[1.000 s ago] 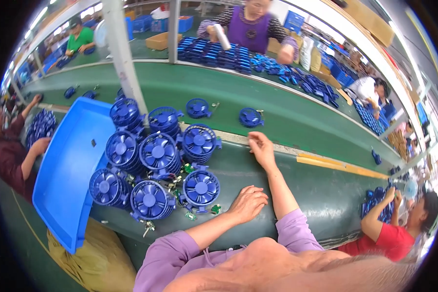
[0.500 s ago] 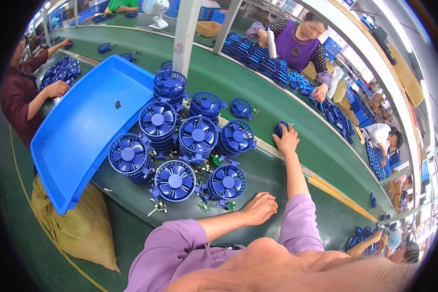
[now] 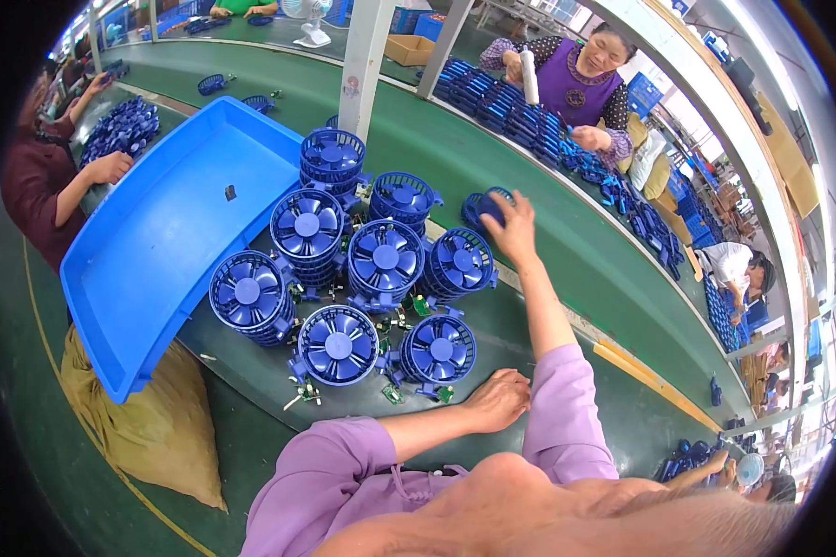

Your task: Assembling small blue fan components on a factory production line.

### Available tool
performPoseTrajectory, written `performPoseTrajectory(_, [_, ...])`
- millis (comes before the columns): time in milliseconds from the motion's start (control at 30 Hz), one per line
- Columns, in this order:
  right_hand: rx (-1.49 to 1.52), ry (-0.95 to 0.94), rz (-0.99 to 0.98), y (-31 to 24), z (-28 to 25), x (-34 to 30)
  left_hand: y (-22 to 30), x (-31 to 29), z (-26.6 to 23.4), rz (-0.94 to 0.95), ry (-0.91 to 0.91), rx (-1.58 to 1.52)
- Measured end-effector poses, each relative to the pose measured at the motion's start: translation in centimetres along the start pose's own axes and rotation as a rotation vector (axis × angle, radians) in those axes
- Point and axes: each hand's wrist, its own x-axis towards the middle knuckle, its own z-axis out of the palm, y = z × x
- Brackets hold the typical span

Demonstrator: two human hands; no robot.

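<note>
Over the green conveyor belt, my right hand (image 3: 514, 226) is closed on a dark blue round fan housing (image 3: 498, 200), gripping its rim. This piece overlaps another blue fan (image 3: 473, 215) lying on the belt; whether they touch is hard to tell. My left hand (image 3: 498, 401) rests low on the dark work table with its fingers loosely laid down and nothing visible in them. Left of it stand several stacks of blue caged fans, the nearest being a stack (image 3: 439, 349) by my left wrist. Small green circuit boards (image 3: 393, 395) with wires hang around the stacks.
A big blue tray (image 3: 158, 251) tilts at the left, above a tan sack (image 3: 149, 427). A white post (image 3: 362, 70) rises behind the stacks. Across the belt (image 3: 613, 269) a person in a purple vest (image 3: 576, 88) handles blue parts; another works at the far left.
My right hand has moved left and away from me along the belt, carrying the fan housing to the fan lying there. My left hand stays put.
</note>
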Motion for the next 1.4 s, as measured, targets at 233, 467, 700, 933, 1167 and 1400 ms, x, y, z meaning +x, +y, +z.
performPoseTrajectory(233, [-0.053, -0.118, -0.009, -2.2, 0.8, 0.3, 0.2, -0.2, -0.6, -0.052, -0.056, 0.0])
performPoseTrajectory(467, [-0.057, -0.075, -0.008, -1.2, -0.3, -0.9, 0.3, 0.1, -0.3, -0.005, 0.012, -0.01])
performPoseTrajectory(700, [0.153, -0.107, 0.03, 0.0, -3.2, -4.0, 0.1, 0.0, -0.2, 0.047, -0.021, 0.077])
performPoseTrajectory(933, [0.244, -0.11, 0.02, -3.8, -8.5, -9.5, -0.4, -0.5, -0.1, 0.056, -0.033, 0.075])
performPoseTrajectory(1167, [0.36, -0.44, -0.089, -6.4, -11.3, -14.3, -0.4, -0.4, -0.2, 0.042, -0.088, 0.091])
performPoseTrajectory(1400, [0.384, -0.223, -0.057, -4.1, -12.5, -15.5, -0.1, 0.2, -0.6, 0.043, -0.111, 0.116])
